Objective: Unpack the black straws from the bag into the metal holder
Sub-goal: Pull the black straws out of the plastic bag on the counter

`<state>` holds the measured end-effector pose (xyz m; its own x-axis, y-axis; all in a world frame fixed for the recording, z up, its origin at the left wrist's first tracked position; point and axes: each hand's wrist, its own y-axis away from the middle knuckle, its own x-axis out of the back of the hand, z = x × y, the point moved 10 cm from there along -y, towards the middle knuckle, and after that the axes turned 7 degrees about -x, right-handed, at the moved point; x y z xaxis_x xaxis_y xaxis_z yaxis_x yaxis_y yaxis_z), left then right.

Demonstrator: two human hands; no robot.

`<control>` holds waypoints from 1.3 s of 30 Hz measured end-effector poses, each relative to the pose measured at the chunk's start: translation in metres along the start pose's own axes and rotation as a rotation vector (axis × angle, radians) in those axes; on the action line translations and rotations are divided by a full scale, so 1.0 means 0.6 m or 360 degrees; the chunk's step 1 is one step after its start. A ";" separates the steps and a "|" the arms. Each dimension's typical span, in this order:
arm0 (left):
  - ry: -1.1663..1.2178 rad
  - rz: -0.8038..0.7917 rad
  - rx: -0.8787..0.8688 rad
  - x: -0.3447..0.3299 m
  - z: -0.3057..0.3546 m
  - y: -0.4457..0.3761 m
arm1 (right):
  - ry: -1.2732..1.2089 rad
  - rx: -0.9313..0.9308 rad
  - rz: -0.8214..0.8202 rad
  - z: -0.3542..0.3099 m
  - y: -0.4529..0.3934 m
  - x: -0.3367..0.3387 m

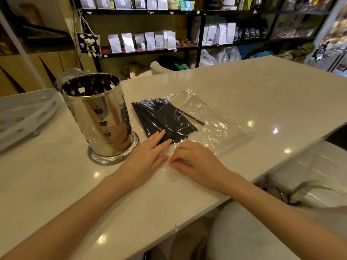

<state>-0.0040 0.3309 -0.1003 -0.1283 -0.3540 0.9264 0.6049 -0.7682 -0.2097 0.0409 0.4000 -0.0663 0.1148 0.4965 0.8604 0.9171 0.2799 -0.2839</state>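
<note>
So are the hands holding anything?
The right hand pinches the clear bag's near edge; the left hand lies flat on the black straws.

1 metal holder [97, 117], 1 clear bag [202, 124], 1 white tray [24, 113] at table's left edge. Black straws [163, 119]: 1 bundle, too many to count. 2 hands.

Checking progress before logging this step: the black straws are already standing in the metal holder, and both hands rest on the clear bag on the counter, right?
Not quite. The head view shows the black straws still inside the clear bag, lying flat on the counter beside the metal holder. The left hand and right hand do rest on the bag.
</note>
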 end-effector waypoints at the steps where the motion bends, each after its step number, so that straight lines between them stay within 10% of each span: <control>1: -0.0011 0.0000 0.0005 0.000 0.000 0.000 | -0.0048 -0.0018 0.0023 0.001 0.003 0.005; 18: -0.0343 0.0129 0.0133 0.040 0.033 -0.011 | 0.0144 0.0217 0.0493 -0.027 0.134 0.085; 24: -0.0238 -0.0037 -0.0519 0.006 0.134 -0.108 | 0.0189 0.0140 0.0358 -0.020 0.139 0.062; 33: -0.0058 -0.0171 -0.0520 -0.067 0.142 -0.141 | -0.0163 -0.0142 0.0609 0.046 0.120 0.137; 39: -0.0160 -0.0192 -0.0395 -0.063 0.150 -0.140 | 0.0287 -0.0446 0.0235 0.166 0.073 0.098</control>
<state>0.0208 0.4570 -0.0896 -0.1018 -0.2072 0.9730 0.3777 -0.9129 -0.1549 0.0498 0.5233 -0.0701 0.2963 0.3550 0.8867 0.9518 -0.0327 -0.3050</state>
